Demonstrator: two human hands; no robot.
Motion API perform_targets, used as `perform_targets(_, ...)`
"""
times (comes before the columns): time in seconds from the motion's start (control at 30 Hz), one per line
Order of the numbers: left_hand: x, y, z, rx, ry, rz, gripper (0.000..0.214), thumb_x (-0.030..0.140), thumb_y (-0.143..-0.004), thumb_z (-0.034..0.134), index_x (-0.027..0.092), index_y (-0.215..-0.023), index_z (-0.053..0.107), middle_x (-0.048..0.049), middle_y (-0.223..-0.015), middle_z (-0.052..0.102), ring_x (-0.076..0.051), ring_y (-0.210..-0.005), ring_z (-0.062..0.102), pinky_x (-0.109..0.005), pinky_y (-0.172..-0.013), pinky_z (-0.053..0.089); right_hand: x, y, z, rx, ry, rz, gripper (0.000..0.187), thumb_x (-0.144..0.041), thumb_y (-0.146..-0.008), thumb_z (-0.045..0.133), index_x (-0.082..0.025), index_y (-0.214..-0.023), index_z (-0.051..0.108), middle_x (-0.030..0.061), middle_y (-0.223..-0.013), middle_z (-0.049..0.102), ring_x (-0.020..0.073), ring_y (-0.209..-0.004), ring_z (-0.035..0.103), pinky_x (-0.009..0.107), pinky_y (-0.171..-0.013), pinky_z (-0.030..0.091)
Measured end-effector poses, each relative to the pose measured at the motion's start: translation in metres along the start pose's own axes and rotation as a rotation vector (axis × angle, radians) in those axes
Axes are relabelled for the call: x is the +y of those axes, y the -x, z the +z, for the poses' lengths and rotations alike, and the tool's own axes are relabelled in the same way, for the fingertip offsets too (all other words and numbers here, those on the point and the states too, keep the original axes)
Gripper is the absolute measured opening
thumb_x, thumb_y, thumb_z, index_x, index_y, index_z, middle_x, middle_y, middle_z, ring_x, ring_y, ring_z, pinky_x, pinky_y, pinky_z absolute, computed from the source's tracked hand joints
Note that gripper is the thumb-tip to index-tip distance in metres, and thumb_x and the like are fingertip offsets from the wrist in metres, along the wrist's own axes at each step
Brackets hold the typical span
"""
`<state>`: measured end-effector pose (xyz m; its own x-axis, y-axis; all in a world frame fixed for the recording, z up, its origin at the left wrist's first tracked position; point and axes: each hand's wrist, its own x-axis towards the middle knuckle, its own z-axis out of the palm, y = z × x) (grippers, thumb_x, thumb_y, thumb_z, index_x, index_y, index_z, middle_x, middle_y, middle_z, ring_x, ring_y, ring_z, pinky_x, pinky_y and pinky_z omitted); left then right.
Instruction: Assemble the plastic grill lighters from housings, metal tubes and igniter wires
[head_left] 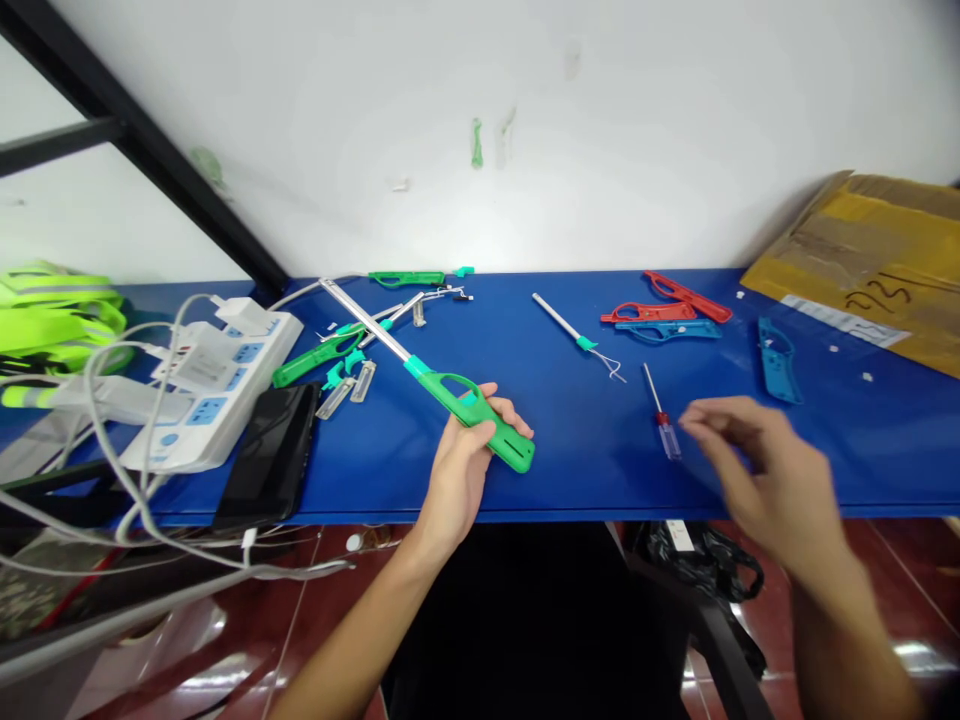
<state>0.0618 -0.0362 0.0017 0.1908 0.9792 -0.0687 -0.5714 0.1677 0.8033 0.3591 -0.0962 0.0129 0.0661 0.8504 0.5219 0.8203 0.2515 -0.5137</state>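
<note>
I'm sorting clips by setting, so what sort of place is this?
Most likely a small workbench, perhaps in a workshop: a screwdriver and loose red plastic shells lie on a blue table, and the left hand holds a green piece with a long metal tube.

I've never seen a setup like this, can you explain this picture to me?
No machine here, just one person's two bare hands. The picture comes from a camera worn on the person's head, looking forward and down. The left hand holds a green lighter with a long metal tube. The right hand is near a screwdriver; I can't tell whether its fingertips pinch anything. On the blue table lie red casings, blue casings, a loose rod, a black phone and a white power strip, plus a cardboard box.
</note>
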Motion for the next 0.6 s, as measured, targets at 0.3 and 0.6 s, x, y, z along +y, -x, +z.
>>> perform_targets(0.3, 0.003, -0.001, -0.002, -0.02, -0.016, -0.048, 0.059, 0.033, -0.099, 0.076, 0.029, -0.151, 0.048, -0.0147, -0.161, 0.059, -0.033, -0.137, 0.068, -0.055, -0.115, 0.052, -0.075, -0.013, 0.077, -0.026, -0.356, -0.147, 0.026, -0.018, -0.107, 0.058, -0.028, -0.116, 0.081, 0.0058, -0.107, 0.079, 0.0196, -0.093, 0.076, 0.034, -0.082, 0.063)
perform_targets(0.6, 0.0, 0.003, -0.005, -0.204, -0.065, -0.038, 0.052, 0.037, -0.102, 0.074, 0.027, -0.148, 0.053, -0.0164, -0.16, 0.06, -0.034, -0.137, 0.069, -0.054, -0.11, 0.059, -0.079, -0.014, 0.083, -0.048, -0.511, 0.023, 0.012, -0.026, -0.104, 0.067, -0.026, -0.101, 0.078, 0.0044, -0.101, 0.08, 0.0201, -0.091, 0.074, 0.035, -0.084, 0.06)
